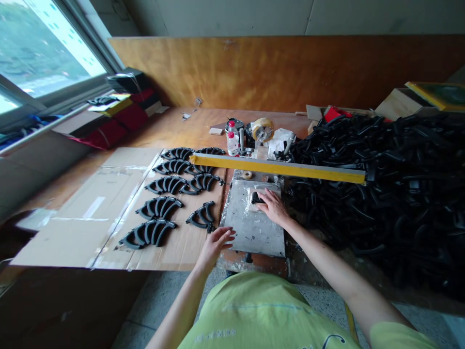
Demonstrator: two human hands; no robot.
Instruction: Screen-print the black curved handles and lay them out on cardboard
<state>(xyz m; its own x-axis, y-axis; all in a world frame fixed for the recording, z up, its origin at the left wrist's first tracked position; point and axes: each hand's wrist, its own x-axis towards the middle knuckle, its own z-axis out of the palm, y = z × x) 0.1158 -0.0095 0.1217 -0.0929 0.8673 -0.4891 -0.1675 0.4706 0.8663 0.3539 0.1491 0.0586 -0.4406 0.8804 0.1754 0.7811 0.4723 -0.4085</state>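
My right hand (271, 204) is at the metal plate (241, 232), its fingers on a small black part (257, 198) that lies on a clear-taped patch. My left hand (221, 237) hovers by the plate's lower left edge, fingers apart and holding nothing. Left of it, curved black parts (158, 232) lie in fanned rows on a flattened cardboard sheet (123, 194). A shorter fan of black parts (201, 215) is nearest to my left hand.
A yellow bar (276, 167) spans above the plate. Behind it stand small bottles (231, 138) and a tape roll (262, 130). A large heap of black parts (392, 194) fills the right side. Red boxes (105, 132) sit by the window.
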